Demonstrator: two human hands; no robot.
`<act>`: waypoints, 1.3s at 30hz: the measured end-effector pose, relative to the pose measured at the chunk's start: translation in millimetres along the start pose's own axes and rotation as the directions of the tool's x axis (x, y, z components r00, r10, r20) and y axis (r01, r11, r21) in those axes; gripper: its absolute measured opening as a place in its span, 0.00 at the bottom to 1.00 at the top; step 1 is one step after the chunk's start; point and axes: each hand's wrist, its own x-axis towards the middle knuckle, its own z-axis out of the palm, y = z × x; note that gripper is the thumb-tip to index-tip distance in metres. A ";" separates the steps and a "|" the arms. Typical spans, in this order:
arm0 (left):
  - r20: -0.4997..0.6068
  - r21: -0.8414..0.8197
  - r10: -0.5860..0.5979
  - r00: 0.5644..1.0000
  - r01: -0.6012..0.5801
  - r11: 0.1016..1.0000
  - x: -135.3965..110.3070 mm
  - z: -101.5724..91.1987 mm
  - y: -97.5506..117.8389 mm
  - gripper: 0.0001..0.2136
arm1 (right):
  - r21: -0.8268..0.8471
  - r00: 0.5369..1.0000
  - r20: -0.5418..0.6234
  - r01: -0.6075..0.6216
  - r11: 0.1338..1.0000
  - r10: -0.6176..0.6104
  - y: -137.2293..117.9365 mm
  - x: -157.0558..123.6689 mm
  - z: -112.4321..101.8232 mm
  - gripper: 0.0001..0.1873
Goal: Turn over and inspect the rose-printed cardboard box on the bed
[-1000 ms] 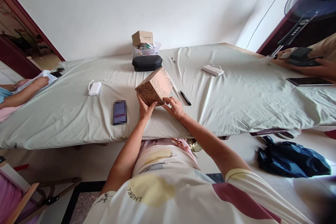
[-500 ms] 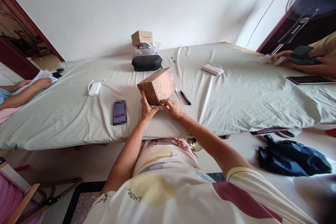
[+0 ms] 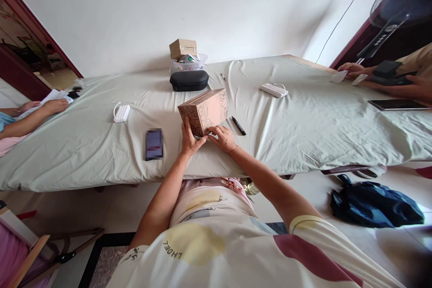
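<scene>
A cardboard box (image 3: pixel 214 110) with dark curly lines drawn on its faces stands at an angle on the cloth. My left hand (image 3: pixel 191 140) grips its near left side, thumb toward the near bottom corner and fingers up along the face. At that same corner my right hand (image 3: pixel 221 138) holds the lower edge of the right face with bent fingers. Both thumbs come close together there, and the box's underside is hidden. A black marker (image 3: pixel 238 126) lies just right of the box.
A phone-like device (image 3: pixel 154 144) and a white power bank (image 3: pixel 122 114) lie left; another white power bank (image 3: pixel 273 90) lies right. Behind are a black case (image 3: pixel 189 81), a plastic tub (image 3: pixel 199 63) and a small carton (image 3: pixel 182 48). Other people's hands (image 3: pixel 56 106) work at both table ends.
The box has turned slightly and its top has shifted a little to the right and down. Both hands stay on it in nearly the same place.
</scene>
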 end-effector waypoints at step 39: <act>-0.064 -0.064 -0.342 0.938 0.338 0.939 11.7 -18.7 -8.8 0.35 | 0.502 0.777 -0.143 -0.477 0.721 0.614 47.4 -2.2 -9.8 0.27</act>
